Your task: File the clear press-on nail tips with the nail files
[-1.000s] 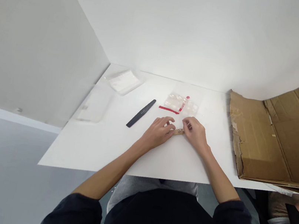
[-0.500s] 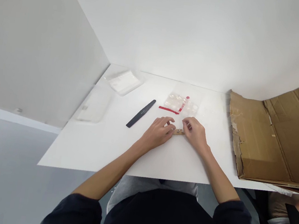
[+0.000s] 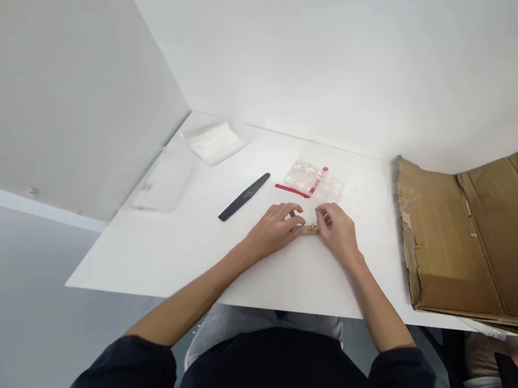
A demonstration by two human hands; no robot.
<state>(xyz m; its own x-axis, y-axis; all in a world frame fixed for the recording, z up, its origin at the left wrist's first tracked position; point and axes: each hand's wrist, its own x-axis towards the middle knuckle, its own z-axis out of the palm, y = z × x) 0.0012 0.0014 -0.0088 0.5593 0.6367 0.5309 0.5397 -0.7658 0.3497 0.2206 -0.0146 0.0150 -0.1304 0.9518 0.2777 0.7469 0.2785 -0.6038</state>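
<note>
Steady the small brown strip (image 3: 311,229) from its left end, let both wrists rest on the table (image 3: 158,250), and work lightly so the small shiny bits on it don't shift. Strip sits between your hands, on or just above the tabletop, near side of the clear packet (image 3: 305,176) and red stick (image 3: 292,190). Your left hand (image 3: 278,226) has its index finger arched away from the thumb, digits at the strip's left end; whether they clamp it, not visible. Your right hand (image 3: 337,228) is curled over the right end, thumb and index close together; anything pinched there is hidden or too small to make out.
</note>
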